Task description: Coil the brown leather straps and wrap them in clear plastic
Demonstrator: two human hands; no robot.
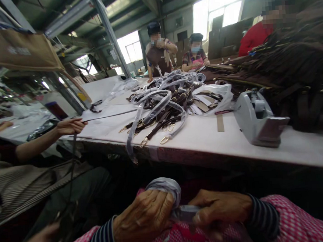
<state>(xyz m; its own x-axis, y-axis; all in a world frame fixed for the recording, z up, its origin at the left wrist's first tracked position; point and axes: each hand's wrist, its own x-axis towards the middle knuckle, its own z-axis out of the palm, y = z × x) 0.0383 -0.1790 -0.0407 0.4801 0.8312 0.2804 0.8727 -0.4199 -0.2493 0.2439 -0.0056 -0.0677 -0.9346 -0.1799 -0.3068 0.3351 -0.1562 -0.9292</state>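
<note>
Over my lap, my left hand [146,218] is closed round a coiled strap [166,185] in clear plastic wrap. A flat wrapped length of the same strap [187,212] runs from the coil to my right hand [220,207], which pinches it between thumb and fingers. On the table in front lies a tangled pile of dark straps [161,123], several in plastic sleeves, with gold metal clasps [165,139] at their ends. One sleeved strap hangs over the near table edge.
A grey tape dispenser [258,118] stands on the white table [207,140] at right. Beyond it are heaped dark brown goods [298,67]. At left a co-worker's hand [72,126] pulls a thin dark strap. Other people work across the table. A brown bag [21,49] hangs upper left.
</note>
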